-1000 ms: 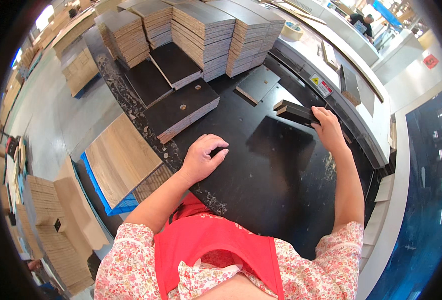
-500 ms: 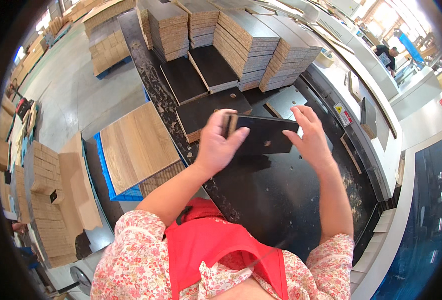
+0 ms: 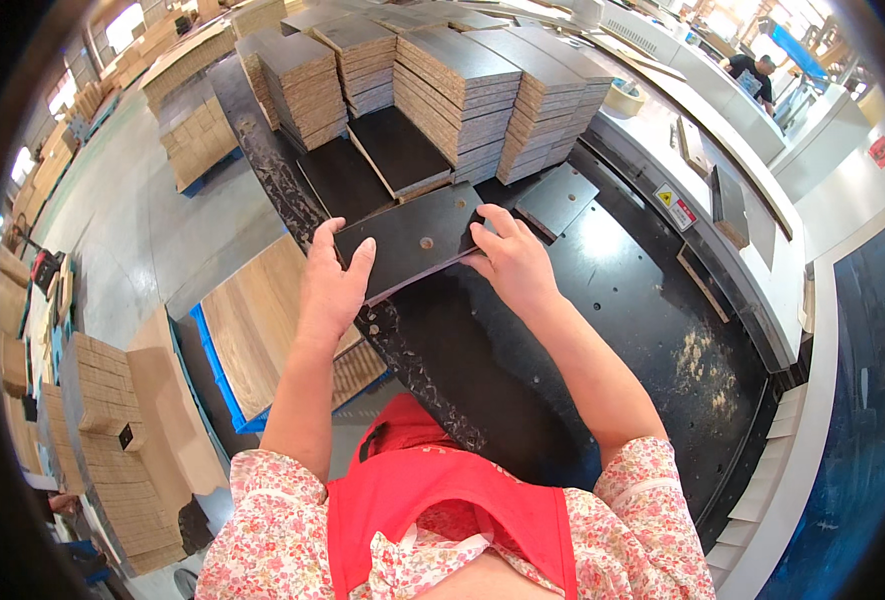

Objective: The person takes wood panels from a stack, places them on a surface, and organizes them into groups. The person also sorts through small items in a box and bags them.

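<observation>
A dark chipboard panel (image 3: 397,243) with round holes lies roughly level between my two hands, above the near end of the board rows. My left hand (image 3: 332,285) grips its left end, thumb on top. At its right end my right hand (image 3: 514,260) closes round the corner, thumb underneath. Just beyond are two dark boards, the left one (image 3: 345,178) and the right one (image 3: 402,150), lying flat. A smaller dark board (image 3: 559,198) with holes rests on the black machine table (image 3: 522,370). Whether the held panel touches boards beneath it is hidden.
Tall stacks of chipboard pieces (image 3: 462,90) stand at the far side. A white machine rail (image 3: 682,215) bounds the right, with loose strips on top. Wood-grain panels (image 3: 252,320) sit on a blue pallet at left. Sawdust (image 3: 707,375) dots the table. Another person (image 3: 752,80) is far right.
The panel has moved left and turned from tilted on edge to nearly flat, over the spot where a dark board lay. Both hands went left with it, and my right hand closed on its end.
</observation>
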